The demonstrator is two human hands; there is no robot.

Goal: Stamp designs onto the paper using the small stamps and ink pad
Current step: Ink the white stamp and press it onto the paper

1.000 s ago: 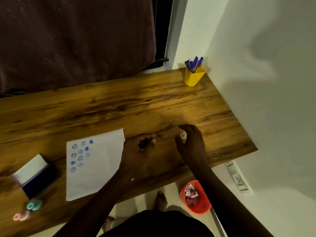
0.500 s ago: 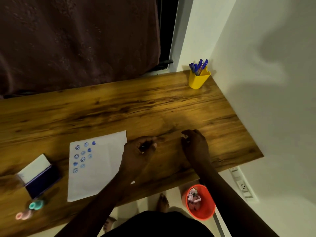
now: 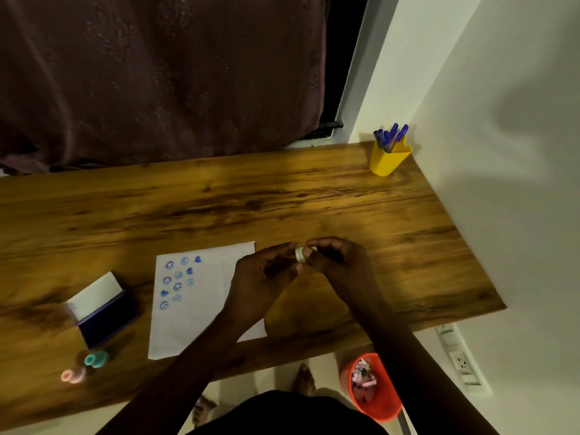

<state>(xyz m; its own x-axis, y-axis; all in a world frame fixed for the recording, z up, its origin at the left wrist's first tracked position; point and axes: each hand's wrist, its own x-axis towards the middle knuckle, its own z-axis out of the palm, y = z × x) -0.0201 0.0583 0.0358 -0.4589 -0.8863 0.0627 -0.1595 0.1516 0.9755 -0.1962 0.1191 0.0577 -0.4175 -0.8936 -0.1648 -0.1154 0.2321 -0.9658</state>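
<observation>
A white sheet of paper (image 3: 194,309) lies on the wooden desk (image 3: 219,208), with several blue smiley and heart prints at its upper left. My left hand (image 3: 263,277) and my right hand (image 3: 339,259) meet just right of the paper, both pinching a small whitish stamp (image 3: 299,255) between their fingertips. The open ink pad (image 3: 106,312), dark blue with a white lid, sits left of the paper. A teal stamp (image 3: 94,360) and a pink stamp (image 3: 71,375) lie near the desk's front left edge.
A yellow cup of blue pens (image 3: 388,153) stands at the desk's far right corner by the white wall. Below the front edge are an orange bin (image 3: 373,390) with scraps and a bare foot (image 3: 304,379). A dark curtain hangs behind the desk.
My hands were apart over the desk, the right one holding the whitish stamp. They have come together, and both now pinch the stamp.
</observation>
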